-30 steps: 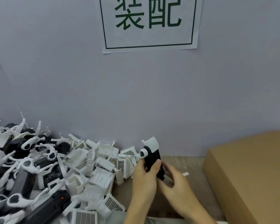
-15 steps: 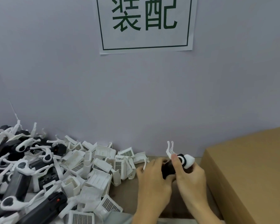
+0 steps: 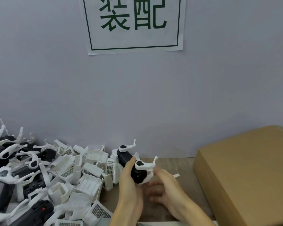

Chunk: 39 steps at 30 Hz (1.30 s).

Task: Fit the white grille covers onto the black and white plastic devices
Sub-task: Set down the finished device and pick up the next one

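Note:
A black device with white curved arms (image 3: 134, 167) is held low in the middle, above the table. My left hand (image 3: 129, 185) grips its black body from the left. My right hand (image 3: 163, 185) is under and to the right of it, fingers spread and blurred; whether it touches the device is unclear. Loose white grille covers (image 3: 88, 176) lie in a pile to the left. Further left sit more black and white devices (image 3: 23, 160).
A brown cardboard box (image 3: 245, 173) fills the right side, close to my right hand. A grey wall with a paper sign (image 3: 132, 23) stands right behind the table. A small white scrap (image 3: 176, 175) lies on the wooden tabletop (image 3: 178, 163).
The device has been turned in my hands: its white arms now point right and up, and it has shifted back to the left. My right hand has opened below it.

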Tool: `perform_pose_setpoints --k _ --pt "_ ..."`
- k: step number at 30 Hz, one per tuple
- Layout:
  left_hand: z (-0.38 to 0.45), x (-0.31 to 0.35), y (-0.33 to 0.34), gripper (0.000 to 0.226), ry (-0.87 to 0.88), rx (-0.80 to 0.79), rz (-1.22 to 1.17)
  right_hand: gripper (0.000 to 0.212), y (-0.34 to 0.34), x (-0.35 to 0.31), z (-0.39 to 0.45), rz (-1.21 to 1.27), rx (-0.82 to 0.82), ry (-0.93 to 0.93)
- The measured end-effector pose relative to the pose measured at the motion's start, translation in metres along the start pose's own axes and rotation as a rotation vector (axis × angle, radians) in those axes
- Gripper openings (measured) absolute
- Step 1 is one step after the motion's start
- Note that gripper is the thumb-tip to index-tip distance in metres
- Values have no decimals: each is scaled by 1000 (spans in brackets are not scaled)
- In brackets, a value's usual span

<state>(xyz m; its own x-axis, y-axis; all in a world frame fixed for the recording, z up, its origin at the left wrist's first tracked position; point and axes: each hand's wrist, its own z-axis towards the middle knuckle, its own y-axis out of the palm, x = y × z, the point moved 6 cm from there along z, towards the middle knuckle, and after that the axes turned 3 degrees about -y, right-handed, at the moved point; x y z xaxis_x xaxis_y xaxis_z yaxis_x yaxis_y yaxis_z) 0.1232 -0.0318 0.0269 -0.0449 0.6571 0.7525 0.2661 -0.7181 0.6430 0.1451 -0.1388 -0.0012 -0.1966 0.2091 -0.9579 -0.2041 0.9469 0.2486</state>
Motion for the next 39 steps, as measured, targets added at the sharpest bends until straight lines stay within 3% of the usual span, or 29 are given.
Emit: perform_pose_setpoints --k 5,10,14,16,18,20,24,32,36,39 --pt "4 -11 3 20 -51 -93 84 32 13 1 -7 139 -110 97" --pt "2 -17 4 34 -63 -52 197 44 9 -10 -3 165 4 73" --pt "9 -18 -4 30 -50 62 192 14 -5 -25 -8 -172 67 -196" --pt "10 -17 -7 22 -78 102 120 11 -7 -34 -11 -375 111 -355" --pt "10 -13 -8 19 -94 112 46 8 -1 -35 -14 -426 92 -433" --pt "9 -10 -13 22 -98 143 -33 11 6 -27 -13 -413 43 -365" --pt "7 -7 -23 25 -112 217 -86 20 21 -4 -13 -280 -160 -51" --pt "12 -3 -22 22 93 284 106 27 28 -3 -12 -66 -265 -18" --pt "15 -6 -27 32 48 298 51 26 30 -3 -13 -63 -283 4" --pt "15 -5 -27 24 81 313 86 20 29 -2 -14 -66 -299 25"
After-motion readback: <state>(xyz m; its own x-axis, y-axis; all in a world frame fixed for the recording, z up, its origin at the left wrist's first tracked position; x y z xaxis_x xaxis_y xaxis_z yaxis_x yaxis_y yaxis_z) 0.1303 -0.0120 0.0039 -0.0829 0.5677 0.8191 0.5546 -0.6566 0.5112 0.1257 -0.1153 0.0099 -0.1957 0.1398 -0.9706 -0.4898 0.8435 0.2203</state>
